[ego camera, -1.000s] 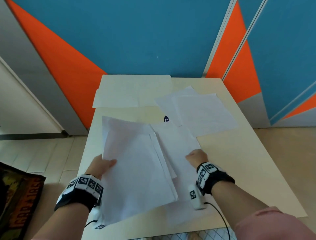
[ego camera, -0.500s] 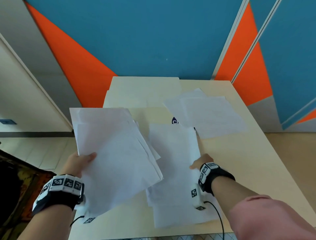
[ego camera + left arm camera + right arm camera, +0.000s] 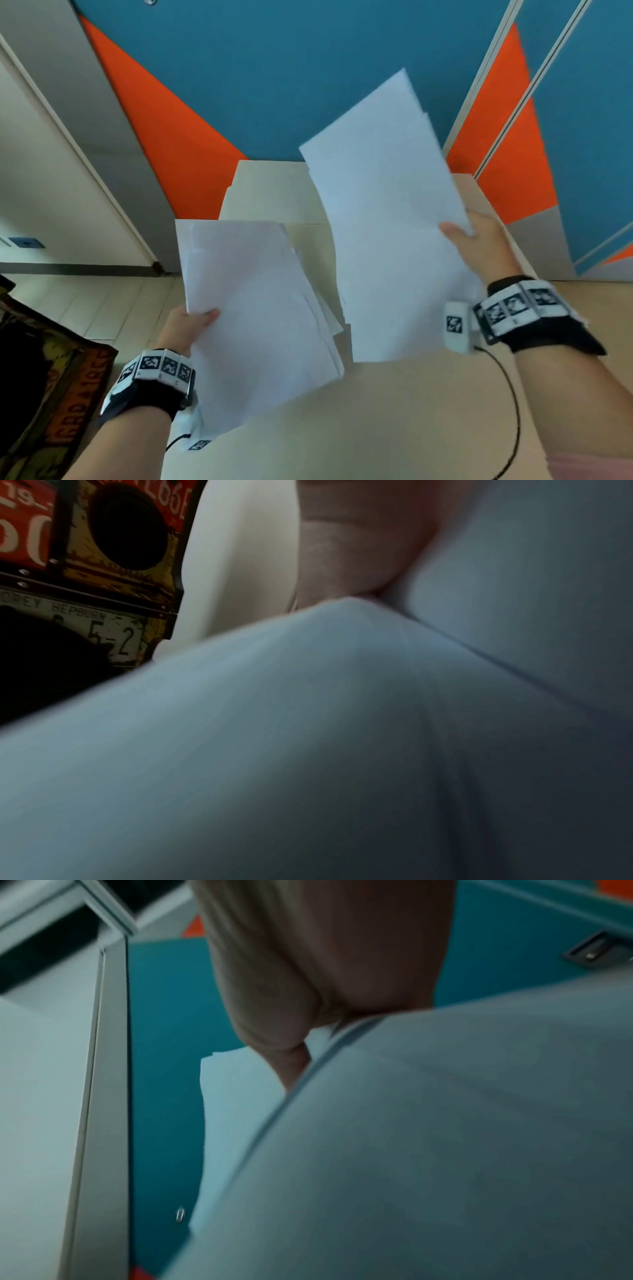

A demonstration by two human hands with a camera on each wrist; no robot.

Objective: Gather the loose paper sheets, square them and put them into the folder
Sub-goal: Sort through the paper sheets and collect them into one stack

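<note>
Above the table point(image 3: 394, 411), two separate bundles of paper sheets are held in the air. The left bundle point(image 3: 260, 318) is pinched at its left edge by the left hand point(image 3: 186, 329), with the thumb on top and the other fingers hidden below. Its sheets are fanned and not aligned, and several corners stick out on the right side. The right bundle point(image 3: 387, 219) is raised higher and tilted, and it is pinched at its right edge by the right hand point(image 3: 479, 240); in the right wrist view the edge of the sheets is seen pressed under the thumb point(image 3: 291, 993). The folder point(image 3: 270, 192) is lying flat at the far end of the table, partly hidden behind the right bundle. Whether any sheets remain on the table under the bundles cannot be told.

Some risks can be judged from this position. Each bundle is held at one edge only, so the free side can bend down and inner sheets may slide out, mainly from the fanned left bundle. If the two bundles are joined too fast, corners may be caught and folded. If they are not tapped square on the table first, the sheets probably will not enter the folder cleanly.
</note>
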